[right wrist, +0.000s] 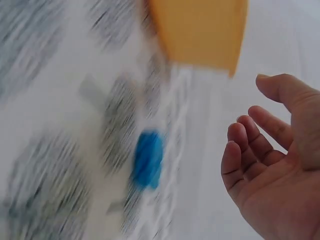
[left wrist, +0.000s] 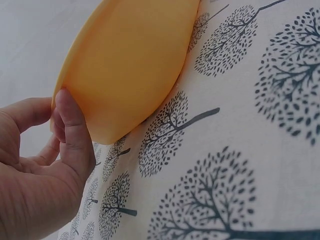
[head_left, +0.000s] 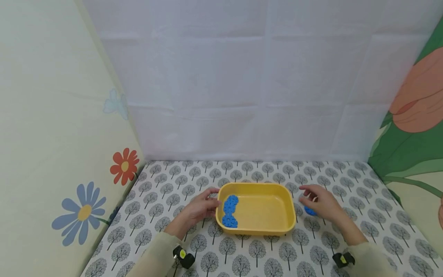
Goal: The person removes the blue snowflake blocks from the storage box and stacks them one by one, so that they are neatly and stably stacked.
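A yellow tray [head_left: 257, 232] stands on the cloth-covered table. Several blue notched discs [head_left: 230, 207] lie inside along its left end. My left hand [head_left: 202, 207] is at the left end of the tray; in the left wrist view its thumb and fingers pinch the rim. Over the table, just right of the tray, my right hand [head_left: 323, 202] holds nothing, its fingers loosely bent. Below it another blue disc [head_left: 310, 211] lies on the cloth, partly hidden by the hand. In the right wrist view this blue disc [right wrist: 148, 159] is blurred and apart from the fingers.
A white cloth with a tree print [head_left: 226, 246] covers the table. Behind it hangs a plain white sheet [head_left: 221, 96]. Flower-patterned panels border the left [head_left: 45, 127] and right [head_left: 415, 154] sides. Each wrist wears a small black device.
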A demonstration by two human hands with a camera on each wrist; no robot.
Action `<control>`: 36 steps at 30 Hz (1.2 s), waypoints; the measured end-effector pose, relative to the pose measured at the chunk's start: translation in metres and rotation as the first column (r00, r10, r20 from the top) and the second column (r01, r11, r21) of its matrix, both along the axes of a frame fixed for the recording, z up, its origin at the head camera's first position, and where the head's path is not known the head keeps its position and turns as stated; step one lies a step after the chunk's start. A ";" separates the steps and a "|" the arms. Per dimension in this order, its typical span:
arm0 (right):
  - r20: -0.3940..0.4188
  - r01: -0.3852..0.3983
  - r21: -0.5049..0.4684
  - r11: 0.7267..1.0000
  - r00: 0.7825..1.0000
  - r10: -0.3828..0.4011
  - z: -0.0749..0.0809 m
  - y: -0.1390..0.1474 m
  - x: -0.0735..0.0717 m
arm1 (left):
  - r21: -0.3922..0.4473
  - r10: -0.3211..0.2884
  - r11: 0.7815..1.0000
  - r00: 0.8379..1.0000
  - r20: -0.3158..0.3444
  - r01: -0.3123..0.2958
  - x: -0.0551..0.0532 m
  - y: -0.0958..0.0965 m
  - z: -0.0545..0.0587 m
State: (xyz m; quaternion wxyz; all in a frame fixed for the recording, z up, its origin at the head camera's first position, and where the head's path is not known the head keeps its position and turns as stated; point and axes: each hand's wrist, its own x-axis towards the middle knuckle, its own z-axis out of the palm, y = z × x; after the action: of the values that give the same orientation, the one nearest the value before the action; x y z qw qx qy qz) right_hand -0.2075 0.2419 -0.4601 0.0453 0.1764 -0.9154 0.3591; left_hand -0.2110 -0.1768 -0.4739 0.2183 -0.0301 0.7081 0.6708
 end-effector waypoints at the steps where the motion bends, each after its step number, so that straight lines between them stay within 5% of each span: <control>1: -0.016 -0.022 -0.012 1.000 1.000 0.022 0.003 -0.006 -0.001 | -0.001 0.000 1.000 1.000 -0.002 0.000 0.000 0.000 0.000; 8: -0.045 -0.124 -0.075 0.989 0.992 0.121 0.013 -0.049 -0.006 | -0.009 0.000 1.000 1.000 -0.005 0.000 0.001 0.000 0.002; 21: -0.030 -0.285 -0.108 0.952 0.959 0.283 0.006 -0.110 -0.008 | 0.005 -0.019 1.000 1.000 -0.005 0.019 0.003 -0.001 0.001; 36: 0.077 -0.379 -0.182 0.907 0.914 0.398 -0.006 -0.150 -0.002 | 0.001 -0.005 1.000 1.000 -0.003 0.005 0.002 0.001 0.002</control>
State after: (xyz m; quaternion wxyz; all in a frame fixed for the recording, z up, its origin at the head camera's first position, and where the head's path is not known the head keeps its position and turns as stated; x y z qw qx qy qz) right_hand -0.2098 0.0920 -0.4659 -0.0643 0.3305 -0.8302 0.4442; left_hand -0.2091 -0.1762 -0.4716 0.2188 -0.0271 0.7084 0.6705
